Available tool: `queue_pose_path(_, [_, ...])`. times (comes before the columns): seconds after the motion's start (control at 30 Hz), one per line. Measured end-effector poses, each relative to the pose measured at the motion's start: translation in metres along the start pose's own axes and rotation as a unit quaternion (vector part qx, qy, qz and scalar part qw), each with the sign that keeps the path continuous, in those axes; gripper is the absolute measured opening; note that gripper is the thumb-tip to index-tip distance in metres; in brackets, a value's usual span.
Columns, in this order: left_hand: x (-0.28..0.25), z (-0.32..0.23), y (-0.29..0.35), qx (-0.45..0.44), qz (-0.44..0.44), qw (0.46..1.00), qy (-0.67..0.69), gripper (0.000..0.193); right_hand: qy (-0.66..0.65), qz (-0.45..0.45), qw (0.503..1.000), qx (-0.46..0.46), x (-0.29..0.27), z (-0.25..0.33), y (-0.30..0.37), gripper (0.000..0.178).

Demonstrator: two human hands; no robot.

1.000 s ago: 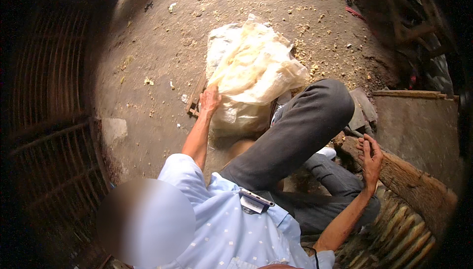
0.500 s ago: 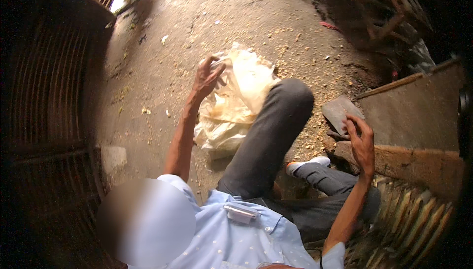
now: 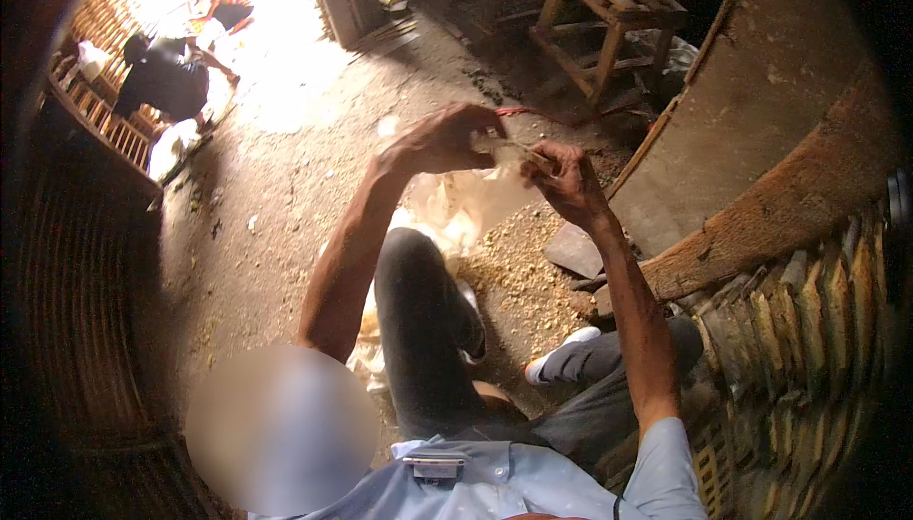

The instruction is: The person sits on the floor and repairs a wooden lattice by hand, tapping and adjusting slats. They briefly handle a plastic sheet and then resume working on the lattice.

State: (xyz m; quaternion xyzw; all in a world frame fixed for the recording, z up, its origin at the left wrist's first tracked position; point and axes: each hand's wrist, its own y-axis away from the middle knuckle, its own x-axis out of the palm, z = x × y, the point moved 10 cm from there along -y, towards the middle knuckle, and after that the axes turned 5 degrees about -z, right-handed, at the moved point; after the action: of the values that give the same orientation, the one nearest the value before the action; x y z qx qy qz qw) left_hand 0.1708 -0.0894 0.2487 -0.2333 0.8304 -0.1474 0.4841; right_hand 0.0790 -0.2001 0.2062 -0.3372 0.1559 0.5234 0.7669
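Both of my hands are raised in front of me, and the rim of a pale, translucent plastic sack (image 3: 447,214) is stretched between them. My left hand (image 3: 445,139) pinches the rim with curled fingers. Close by on the right, my right hand (image 3: 567,179) grips the other part of the rim between thumb and fingers. Below the hands the sack hangs down in front of my bent knee (image 3: 418,282), which hides part of it. Its lower part shows again to the left of the leg. What the sack holds, if anything, cannot be made out.
Yellowish grain-like bits (image 3: 518,282) are scattered on the floor beside a flat grey plate (image 3: 573,252). A wooden stool (image 3: 618,8) stands at the back right, near a large leaning board (image 3: 761,130). Two people (image 3: 166,78) are far left. Slatted wood (image 3: 789,330) is at right.
My right hand has moved from beside the grey plate up to the sack and taken hold of its rim. My left hand has lifted the sack's rim forward. The view has swung.
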Motion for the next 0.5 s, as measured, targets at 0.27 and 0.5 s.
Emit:
queue_pose_path(0.27, [0.009, 0.057, 0.027, -0.202, -0.039, 0.956, 0.211, 0.023, 0.019, 0.091, 0.990, 0.104, -0.026, -0.066, 0.043, 0.027])
queue_pose_path(0.5, [0.061, 0.004, 0.001, -0.098, 0.097, 0.981, 0.134, 0.020, -0.153, -0.003, 0.986, 0.062, -0.016, -0.040, 0.040, 0.025])
